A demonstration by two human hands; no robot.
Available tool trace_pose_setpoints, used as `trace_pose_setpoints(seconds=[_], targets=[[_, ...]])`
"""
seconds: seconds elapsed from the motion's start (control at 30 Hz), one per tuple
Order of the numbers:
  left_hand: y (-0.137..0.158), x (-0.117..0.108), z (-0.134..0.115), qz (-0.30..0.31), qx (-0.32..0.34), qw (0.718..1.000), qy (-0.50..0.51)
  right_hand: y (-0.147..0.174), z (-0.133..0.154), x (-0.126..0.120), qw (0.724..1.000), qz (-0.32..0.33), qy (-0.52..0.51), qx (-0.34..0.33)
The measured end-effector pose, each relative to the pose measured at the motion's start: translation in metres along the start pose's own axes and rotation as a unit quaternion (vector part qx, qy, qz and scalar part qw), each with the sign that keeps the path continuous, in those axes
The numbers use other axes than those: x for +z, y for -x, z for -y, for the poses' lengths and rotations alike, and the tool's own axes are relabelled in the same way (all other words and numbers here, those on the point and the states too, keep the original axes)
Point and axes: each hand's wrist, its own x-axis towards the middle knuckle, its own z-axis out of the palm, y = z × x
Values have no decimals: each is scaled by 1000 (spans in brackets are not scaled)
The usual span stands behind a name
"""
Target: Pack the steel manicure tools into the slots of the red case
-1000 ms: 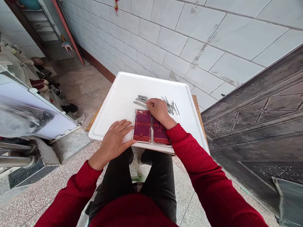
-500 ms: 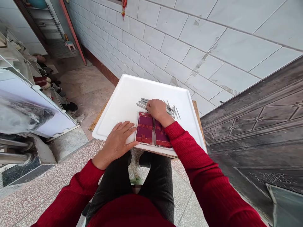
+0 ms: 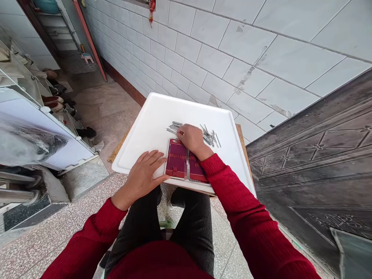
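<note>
A dark red manicure case (image 3: 176,162) lies open near the front of a white tray (image 3: 139,133), its inside lined with small elastic loops. My left hand (image 3: 147,168) rests flat with spread fingers left of the case, the thumb reaching its lower left edge. Over the case's top edge, my right hand (image 3: 192,137) has its fingers curled and pressed together; what they hold, if anything, is hidden. Thin metal manicure tools (image 3: 175,126) lie side by side just left of those fingers. A looser pile of metal tools (image 3: 209,136) lies to the right, behind my right wrist.
A white tiled wall (image 3: 186,58) rises behind the tray. On the right stands a dark carved panel (image 3: 314,151). Shoes (image 3: 52,102) sit on a rack at the left, near a white panel (image 3: 43,128) with clear plastic on it.
My right hand has shifted slightly toward me, lower over the case's top edge, with its fingers still curled. My left hand stays beside the case.
</note>
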Motion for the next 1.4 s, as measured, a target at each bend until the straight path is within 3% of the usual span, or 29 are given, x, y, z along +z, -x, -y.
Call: trace_pose_setpoints(seconds=[0.33, 0.53, 0.97, 1.13, 1.4], targets=[[0, 1, 1, -5, 0, 1000, 0, -3, 1, -2, 999, 29, 15, 14], [1, 1, 1, -5, -2, 1000, 2, -6, -3, -3, 997, 49, -48, 48], [0, 0, 0, -8, 3, 1000, -2, -5, -13, 5, 987, -1, -154, 53], [1, 1, 0, -8, 2, 1000, 2, -7, -20, 11, 989, -46, -119, 71], [1, 2, 0, -13, 1, 1000, 6, -8, -19, 10, 996, -21, -63, 61]])
